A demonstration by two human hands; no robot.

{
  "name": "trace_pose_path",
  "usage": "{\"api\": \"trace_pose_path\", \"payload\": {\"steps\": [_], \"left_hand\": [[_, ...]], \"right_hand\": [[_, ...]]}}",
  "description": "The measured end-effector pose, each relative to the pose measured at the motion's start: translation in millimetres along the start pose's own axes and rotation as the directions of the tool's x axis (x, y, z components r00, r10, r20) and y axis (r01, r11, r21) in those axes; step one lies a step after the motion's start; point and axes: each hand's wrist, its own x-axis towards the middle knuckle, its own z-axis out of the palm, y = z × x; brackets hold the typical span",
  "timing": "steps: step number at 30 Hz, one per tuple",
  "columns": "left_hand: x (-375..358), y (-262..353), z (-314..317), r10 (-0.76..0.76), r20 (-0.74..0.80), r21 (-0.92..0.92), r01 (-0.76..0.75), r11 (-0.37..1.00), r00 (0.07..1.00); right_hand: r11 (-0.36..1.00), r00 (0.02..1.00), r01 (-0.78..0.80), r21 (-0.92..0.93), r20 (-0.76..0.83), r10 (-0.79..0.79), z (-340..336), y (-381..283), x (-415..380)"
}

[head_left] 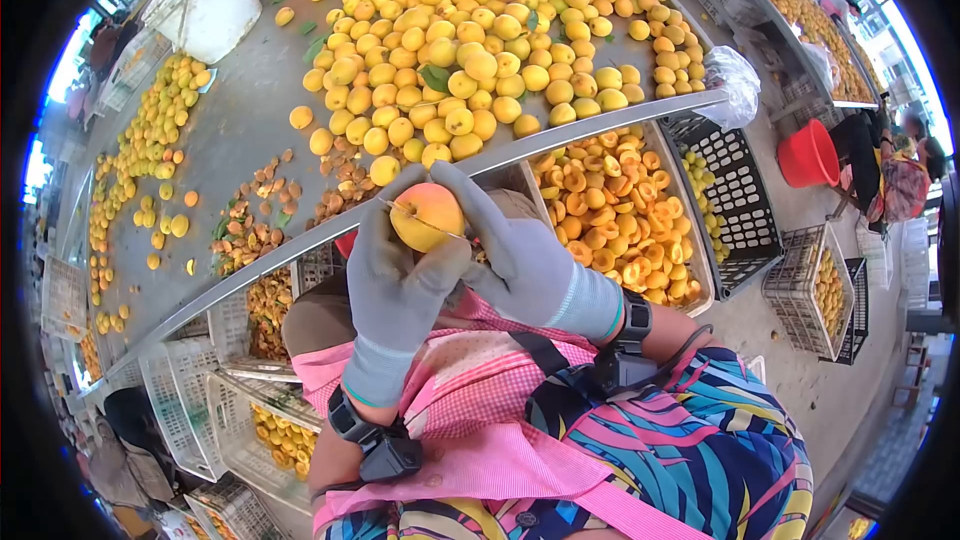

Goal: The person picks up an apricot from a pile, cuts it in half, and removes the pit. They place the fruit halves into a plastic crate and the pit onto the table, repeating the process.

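A yellow apricot [430,212] with an orange-red blush is held up in front of me, over the metal edge of the sorting table. My left hand [393,285], in a grey knit glove, grips its left side and underside. From the other side, the gloved fingers of my right hand [515,252] close round it, the index finger along its upper right. A thin, wire-like line shows at the fruit's left side and again at its lower right; I cannot tell what it is. Just beyond lies a large heap of whole apricots [440,50].
Right of my hands stands a crate of halved apricots [610,220], beside a black crate [735,200]. Brown scraps [265,205] lie on the table. A white bucket [205,5], a red bucket [808,153] and a seated person [900,170] are farther off.
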Motion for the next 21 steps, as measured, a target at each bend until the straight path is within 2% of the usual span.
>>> {"api": "trace_pose_path", "payload": {"steps": [2,4,6,9,10,12,14,15,17,19,21], "left_hand": [[1,0,-5,-0.117,0.029,0.113,0.113,0.987,0.993],[0,-4,-5,-0.103,-0.001,0.127,0.102,0.987,0.995],[-1,-9,-5,-0.092,-0.02,0.141,0.093,0.986,0.996],[-2,-11,-8,-0.074,-0.042,0.134,0.079,0.988,0.996],[-1,-9,-8,-0.042,-0.006,0.163,0.042,0.986,0.999],[-2,-6,-9,-0.011,0.027,0.19,0.006,0.982,1.0],[-4,-5,-11,-0.047,-0.007,0.37,0.047,0.928,0.999],[-7,-7,-13,-0.055,-0.006,0.368,0.054,0.928,0.998],[-12,-12,-16,0.012,0.042,0.344,-0.026,0.939,0.999],[-14,-12,-14,0.003,0.04,0.326,-0.016,0.945,0.999],[-16,-11,-14,-0.011,0.043,0.31,-0.003,0.951,0.999]], "right_hand": [[0.999,0.999,0.025,-0.021,-0.027,-0.026,3,0,-1],[0.998,0.998,0.046,-0.041,-0.048,-0.048,3,-1,0],[0.989,1.0,-0.012,-0.144,0.014,0.014,2,-2,2],[0.996,0.999,-0.029,-0.087,0.032,0.032,6,0,-1],[0.996,0.999,-0.031,-0.084,0.034,0.034,6,1,-2],[0.997,0.999,0.04,-0.071,0.022,-0.039,5,1,-2],[0.997,0.998,0.034,-0.064,0.057,-0.03,-1,0,-1],[0.998,0.996,0.025,-0.056,0.091,-0.02,-4,-1,-2],[0.999,0.987,0.006,-0.038,0.159,0.0,-10,-3,-5],[1.0,0.981,-0.007,-0.028,0.195,0.013,-15,-4,-6],[0.997,0.976,0.067,-0.036,0.21,-0.058,-19,-4,-7]]}}
